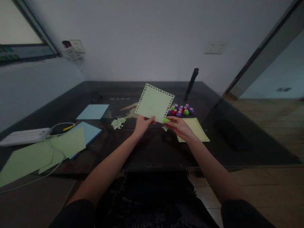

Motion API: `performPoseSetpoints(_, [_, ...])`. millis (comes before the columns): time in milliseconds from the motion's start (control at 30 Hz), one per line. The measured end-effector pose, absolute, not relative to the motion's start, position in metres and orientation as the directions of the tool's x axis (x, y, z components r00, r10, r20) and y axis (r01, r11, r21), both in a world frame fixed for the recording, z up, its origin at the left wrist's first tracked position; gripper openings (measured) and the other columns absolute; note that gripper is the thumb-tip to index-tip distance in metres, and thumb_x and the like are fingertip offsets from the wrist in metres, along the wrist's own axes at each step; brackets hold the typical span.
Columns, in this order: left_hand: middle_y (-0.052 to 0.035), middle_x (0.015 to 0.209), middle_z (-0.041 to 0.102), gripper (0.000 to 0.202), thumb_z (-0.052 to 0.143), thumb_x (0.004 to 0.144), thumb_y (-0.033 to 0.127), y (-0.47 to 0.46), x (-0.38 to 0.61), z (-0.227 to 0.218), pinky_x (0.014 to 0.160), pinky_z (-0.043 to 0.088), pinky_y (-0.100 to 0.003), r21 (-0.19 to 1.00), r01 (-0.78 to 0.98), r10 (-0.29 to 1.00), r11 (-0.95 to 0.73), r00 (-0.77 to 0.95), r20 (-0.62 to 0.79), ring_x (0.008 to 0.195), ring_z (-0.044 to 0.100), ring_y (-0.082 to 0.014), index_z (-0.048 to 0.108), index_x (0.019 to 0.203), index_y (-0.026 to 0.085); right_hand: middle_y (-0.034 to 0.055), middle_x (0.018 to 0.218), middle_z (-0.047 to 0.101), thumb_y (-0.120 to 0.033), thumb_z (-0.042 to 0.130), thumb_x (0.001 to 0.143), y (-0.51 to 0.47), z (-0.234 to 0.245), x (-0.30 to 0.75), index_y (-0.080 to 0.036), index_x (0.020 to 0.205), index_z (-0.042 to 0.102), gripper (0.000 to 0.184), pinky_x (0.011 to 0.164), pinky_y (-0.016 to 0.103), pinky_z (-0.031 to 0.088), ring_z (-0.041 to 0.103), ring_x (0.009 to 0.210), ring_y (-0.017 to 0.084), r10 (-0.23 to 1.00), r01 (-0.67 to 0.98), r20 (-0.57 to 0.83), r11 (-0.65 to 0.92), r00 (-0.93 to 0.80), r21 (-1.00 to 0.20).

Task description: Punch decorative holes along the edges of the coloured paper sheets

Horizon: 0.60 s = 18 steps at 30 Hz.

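My left hand (143, 124) is closed on the lower edge of a pale green sheet of paper (154, 103), thumb in front. The sheet is held tilted above the table, with small shapes cut along its borders. At its lower right corner my right hand (177, 124) is closed around a small bright green paper punch (166, 120), which touches the paper's edge. A few paper bits (164, 128) lie below the punch. Beyond my right hand sits a cluster of purple, red and green paper punches (179, 110). Another punched sheet (195, 129), yellowish, lies partly under my right forearm.
A pile of cut-out paper bits (118, 123) lies left of centre on the dark table (147, 152). Blue sheets (93, 111), green sheets (28, 158) and a white power strip (25, 136) with a cable are at left. A black upright stick (191, 84) stands behind; a dark flat object (232, 135) lies right.
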<state>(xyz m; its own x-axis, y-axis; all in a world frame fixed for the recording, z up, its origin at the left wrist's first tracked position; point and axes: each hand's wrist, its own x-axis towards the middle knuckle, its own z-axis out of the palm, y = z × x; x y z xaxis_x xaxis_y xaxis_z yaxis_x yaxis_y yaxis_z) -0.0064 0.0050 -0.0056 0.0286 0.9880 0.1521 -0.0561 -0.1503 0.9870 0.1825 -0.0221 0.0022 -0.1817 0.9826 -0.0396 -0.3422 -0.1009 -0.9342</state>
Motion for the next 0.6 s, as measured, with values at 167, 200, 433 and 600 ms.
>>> performPoseSetpoints(167, [-0.0069,0.065,0.07,0.018,0.07,0.069,0.025,0.0032,-0.005,-0.0043,0.063,0.058,-0.034,0.986,-0.053,0.986,-0.16,0.043,0.163,0.059,0.067,-0.02,0.064,0.079,0.011,0.0049,0.091,0.069,-0.025,0.082,0.059,-0.0238,0.0037,0.1831,-0.018,0.091,0.065,0.037,0.076,0.033,0.054,0.067,0.078,0.018,0.977,-0.27,-0.097,-0.148,-0.192,-0.952])
performPoseSetpoints(200, [-0.0069,0.065,0.07,0.019,0.07,0.069,0.025,0.0027,-0.0045,-0.0043,0.063,0.058,-0.034,0.985,-0.054,0.985,-0.163,0.048,0.165,0.059,0.067,-0.0199,0.064,0.078,0.01,0.0046,0.091,0.069,-0.025,0.082,0.058,-0.0237,0.0033,0.1831,-0.019,0.091,0.064,0.038,0.072,0.031,0.054,0.067,0.076,0.017,0.977,-0.255,-0.103,-0.15,-0.186,-0.955])
performPoseSetpoints(433, [-0.0071,0.065,0.07,0.02,0.07,0.068,0.024,0.0009,0.0006,-0.0087,0.065,0.058,-0.033,0.988,-0.045,0.984,-0.15,0.089,0.154,0.059,0.067,-0.0192,0.064,0.08,0.009,0.0041,0.088,0.069,-0.029,0.083,0.056,-0.0219,-0.0042,0.1791,-0.018,0.084,0.067,0.034,0.07,0.028,0.051,0.063,0.07,0.013,0.981,-0.266,-0.075,-0.122,-0.179,-0.956])
performPoseSetpoints(600, [-0.008,0.07,0.072,0.023,0.071,0.068,0.025,0.0013,0.0017,-0.0108,0.062,0.058,-0.033,0.989,-0.038,0.983,-0.146,0.112,0.149,0.059,0.067,-0.0193,0.064,0.085,0.01,0.0055,0.092,0.07,-0.029,0.084,0.053,-0.0204,-0.0059,0.1771,-0.018,0.079,0.069,0.033,0.082,0.032,0.051,0.063,0.08,0.016,0.983,-0.294,-0.08,-0.128,-0.168,-0.947])
